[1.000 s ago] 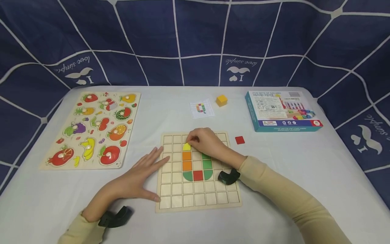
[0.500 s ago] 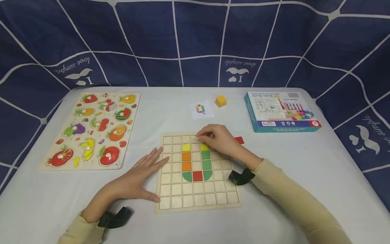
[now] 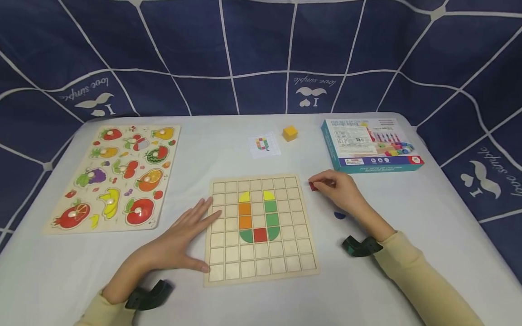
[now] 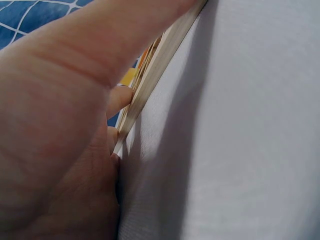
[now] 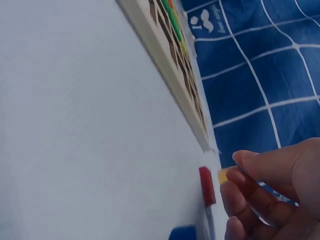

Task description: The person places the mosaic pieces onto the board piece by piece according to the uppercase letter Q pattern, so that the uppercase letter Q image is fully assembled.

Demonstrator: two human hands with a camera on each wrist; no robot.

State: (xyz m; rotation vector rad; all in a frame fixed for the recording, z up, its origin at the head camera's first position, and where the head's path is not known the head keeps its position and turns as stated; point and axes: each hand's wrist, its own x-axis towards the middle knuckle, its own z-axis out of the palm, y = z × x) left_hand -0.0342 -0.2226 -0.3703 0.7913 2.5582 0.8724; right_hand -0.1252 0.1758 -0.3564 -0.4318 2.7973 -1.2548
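In the head view, a square wooden grid board (image 3: 291,249) lies mid-table with a ring of yellow, orange, green and red tiles set in it. My left hand (image 3: 173,244) lies spread along its left side, fingertips on the edge; the left wrist view shows the thumb close against the board's side (image 4: 162,57). Off the board's right edge, my right hand (image 3: 340,190) is bent over a small red square tile (image 3: 313,186), thumb and index finger at it. From the right wrist, a narrow gap shows between the fingertips (image 5: 235,175) and the red tile (image 5: 207,186).
A dark blue piece (image 3: 340,215) lies beneath my right wrist. Farther back are a printed pattern card (image 3: 271,151), a yellow block (image 3: 290,133) and a teal-edged box (image 3: 373,147). A fruit peg puzzle (image 3: 140,179) takes up the table's left side.
My right hand has moved right, from the yellow tiles on the board to the loose red tile. The blue piece has come into sight. My left hand keeps its place at the board's edge.
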